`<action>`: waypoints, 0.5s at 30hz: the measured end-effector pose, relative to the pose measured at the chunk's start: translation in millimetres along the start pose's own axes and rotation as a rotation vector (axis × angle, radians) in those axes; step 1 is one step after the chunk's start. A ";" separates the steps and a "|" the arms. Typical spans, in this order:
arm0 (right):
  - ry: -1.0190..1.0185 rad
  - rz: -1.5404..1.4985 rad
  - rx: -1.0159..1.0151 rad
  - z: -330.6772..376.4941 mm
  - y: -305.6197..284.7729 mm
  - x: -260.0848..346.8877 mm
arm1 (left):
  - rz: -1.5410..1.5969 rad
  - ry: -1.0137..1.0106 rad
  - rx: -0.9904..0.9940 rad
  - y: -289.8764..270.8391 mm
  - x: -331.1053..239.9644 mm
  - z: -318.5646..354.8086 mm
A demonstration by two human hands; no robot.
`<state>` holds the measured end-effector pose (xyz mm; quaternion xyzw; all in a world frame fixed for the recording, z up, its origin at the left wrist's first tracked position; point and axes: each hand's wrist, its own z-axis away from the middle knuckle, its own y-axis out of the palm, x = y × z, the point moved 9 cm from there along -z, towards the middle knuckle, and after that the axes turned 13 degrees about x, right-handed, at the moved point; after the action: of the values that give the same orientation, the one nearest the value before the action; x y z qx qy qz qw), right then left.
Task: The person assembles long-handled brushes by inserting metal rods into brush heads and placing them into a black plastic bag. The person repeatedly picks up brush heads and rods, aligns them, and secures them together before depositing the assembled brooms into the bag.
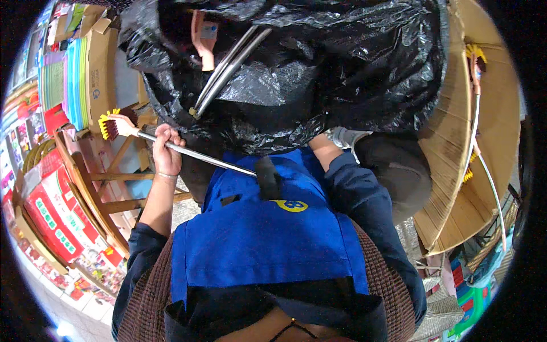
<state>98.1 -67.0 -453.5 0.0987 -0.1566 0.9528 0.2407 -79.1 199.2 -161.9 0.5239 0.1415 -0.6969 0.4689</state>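
Note:
My left hand (168,149) is closed around the metal pole of a long-handled brush (194,153). Its pale pink head, with yellow and dark red bristles, points to the left. The pole's other end slopes down to the right over my blue apron (262,239), beside a black piece (268,179) there. In front of me lies a large black plastic bag (364,74). Two metal tubes (231,71) and a pink plastic part (202,37) rest in its opening. My right hand goes under the bag's near edge; only the wrist (326,151) shows and the fingers are hidden.
At the right stands an opened cardboard box (450,148), with brushes (476,102) on pale poles in it. To the left are a wooden frame (102,188), a cardboard carton (101,74) and shelves of packaged goods. A shoe (346,137) shows near my right wrist.

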 end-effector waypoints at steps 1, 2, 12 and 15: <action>-0.010 0.051 0.014 2.9 -11.1 9.6 | -0.003 0.011 0.008 -0.4 0.8 -0.3; -0.011 0.089 0.017 9.9 -16.9 16.7 | -0.010 0.033 0.013 -0.7 0.8 0.1; -0.102 -0.005 -0.705 203.0 -67.4 4.3 | 0.177 0.159 0.157 -2.1 0.3 2.2; -0.104 -0.255 -0.919 270.9 -87.0 -13.8 | 0.210 0.185 0.171 -6.7 2.0 4.6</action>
<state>183.1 -93.9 -182.9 0.0481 -0.5602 0.7415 0.3662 -87.2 198.5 -163.8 0.6357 0.0688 -0.6024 0.4778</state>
